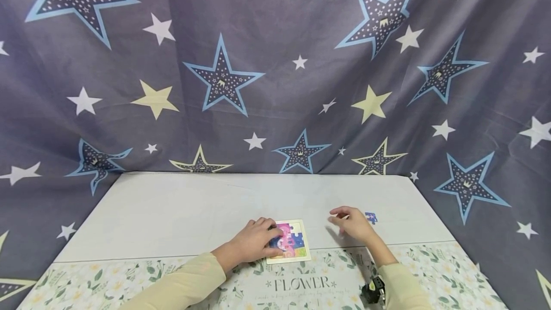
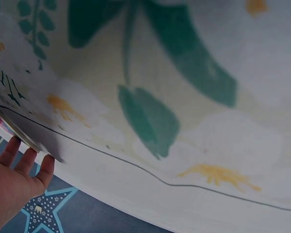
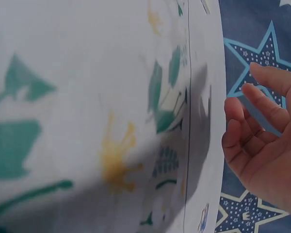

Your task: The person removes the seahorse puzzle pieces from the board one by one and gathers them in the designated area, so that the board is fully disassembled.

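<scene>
A square jigsaw puzzle (image 1: 286,241) in a cream-rimmed tray lies on the table, with a pink figure on blue and a bare cream patch at its upper right. My left hand (image 1: 255,241) rests on its left side, thumb and forefinger over the picture. In the left wrist view, fingertips of the left hand (image 2: 17,182) touch the tray's edge. My right hand (image 1: 354,225) hovers right of the puzzle, fingers loosely bent, holding nothing; the right wrist view shows the same bare hand (image 3: 266,126). Just beyond that wrist lies a blue jigsaw piece (image 1: 370,218).
The white table (image 1: 181,214) has a floral cloth (image 1: 142,276) lettered FLOWER along its near side. A star-patterned curtain (image 1: 267,27) hangs behind and around it. A black device (image 1: 373,291) is strapped at my right wrist.
</scene>
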`<state>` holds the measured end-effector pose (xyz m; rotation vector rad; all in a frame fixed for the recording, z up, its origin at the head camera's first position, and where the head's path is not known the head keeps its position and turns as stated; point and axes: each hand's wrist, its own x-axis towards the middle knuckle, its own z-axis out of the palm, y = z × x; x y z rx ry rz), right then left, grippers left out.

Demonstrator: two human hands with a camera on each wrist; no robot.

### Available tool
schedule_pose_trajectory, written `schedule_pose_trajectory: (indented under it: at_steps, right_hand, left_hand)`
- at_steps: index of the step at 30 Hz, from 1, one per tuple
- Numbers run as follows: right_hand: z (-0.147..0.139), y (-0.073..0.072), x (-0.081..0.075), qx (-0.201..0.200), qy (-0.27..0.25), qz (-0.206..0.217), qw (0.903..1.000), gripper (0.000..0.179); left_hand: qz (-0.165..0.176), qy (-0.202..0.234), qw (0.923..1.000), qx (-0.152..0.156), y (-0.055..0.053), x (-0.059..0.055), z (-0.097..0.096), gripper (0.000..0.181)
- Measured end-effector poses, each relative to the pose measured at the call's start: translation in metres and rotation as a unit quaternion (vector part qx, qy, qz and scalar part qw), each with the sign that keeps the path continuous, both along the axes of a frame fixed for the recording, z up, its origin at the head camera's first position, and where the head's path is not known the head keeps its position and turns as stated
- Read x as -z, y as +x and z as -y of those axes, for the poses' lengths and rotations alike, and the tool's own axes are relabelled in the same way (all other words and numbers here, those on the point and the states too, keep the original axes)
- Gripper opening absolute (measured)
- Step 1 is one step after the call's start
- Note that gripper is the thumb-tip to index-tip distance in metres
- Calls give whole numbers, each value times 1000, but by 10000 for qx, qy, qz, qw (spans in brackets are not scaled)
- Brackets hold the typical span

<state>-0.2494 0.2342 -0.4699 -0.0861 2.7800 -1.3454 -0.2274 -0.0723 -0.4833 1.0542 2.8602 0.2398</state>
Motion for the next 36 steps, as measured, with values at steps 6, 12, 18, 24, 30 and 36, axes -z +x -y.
schedule_pose_trajectory:
  at_steps: [6, 12, 18, 24, 30, 36]
  right_hand:
    - [11, 1, -1, -64, 3, 63, 10000, 28]
    - [20, 3, 1, -90, 44, 115, 9999, 27]
    - [31, 6, 0, -214, -4, 108, 9997, 26]
    - [40, 4, 5, -343, -43, 91, 9994, 26]
    - [45, 4, 9, -471, 117, 96, 9988, 26]
    - [52, 8, 6, -594, -5, 131, 9981, 27]
  left_hand:
    - [-3, 18, 10000, -15, 0, 0, 0, 59]
    - [31, -1, 10000, -26, 0, -1, -1, 59]
    - [53, 7, 10000, -33, 1, -2, 0, 59]
    - [20, 6, 10000, -35, 1, -2, 0, 58]
    - [30, -29, 10000, -37, 0, -1, -1, 60]
    - [134, -84, 9998, -72, 0, -2, -2, 62]
